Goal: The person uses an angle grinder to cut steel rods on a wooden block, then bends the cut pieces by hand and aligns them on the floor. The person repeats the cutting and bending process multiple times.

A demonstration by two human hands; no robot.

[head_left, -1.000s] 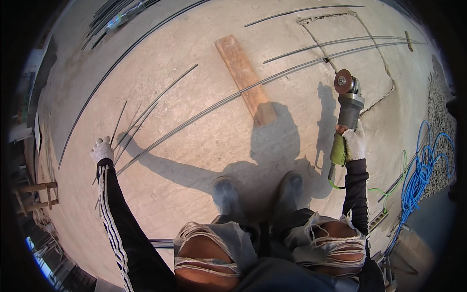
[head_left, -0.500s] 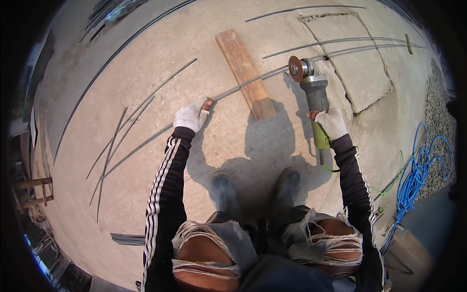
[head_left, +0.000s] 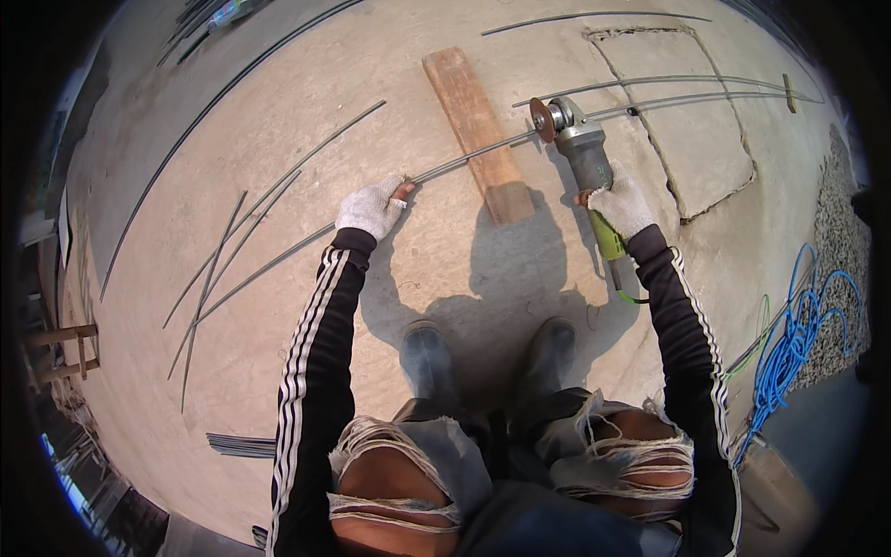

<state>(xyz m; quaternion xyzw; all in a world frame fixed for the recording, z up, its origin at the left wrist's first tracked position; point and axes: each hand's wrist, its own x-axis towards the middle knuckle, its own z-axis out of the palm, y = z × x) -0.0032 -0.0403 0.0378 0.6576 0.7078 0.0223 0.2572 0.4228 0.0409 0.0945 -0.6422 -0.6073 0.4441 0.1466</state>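
Left hand [head_left: 371,209] closed round a long rod [head_left: 441,170], right hand [head_left: 620,206] gripping a grinder [head_left: 583,156] — plank [head_left: 506,190] under the rod, loose rods [head_left: 224,251] crossed leftward, blue coil [head_left: 789,343] at right.

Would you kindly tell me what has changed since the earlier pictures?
The left hand moved right and forward, taking hold of a long rod. The right hand brought the grinder leftward, its disc now by the rod. The plank and blue coil stayed put.

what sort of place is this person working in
Probably a building site or work yard: the right hand holds an angle grinder, metal rods lie on a concrete floor, and gravel shows at right.
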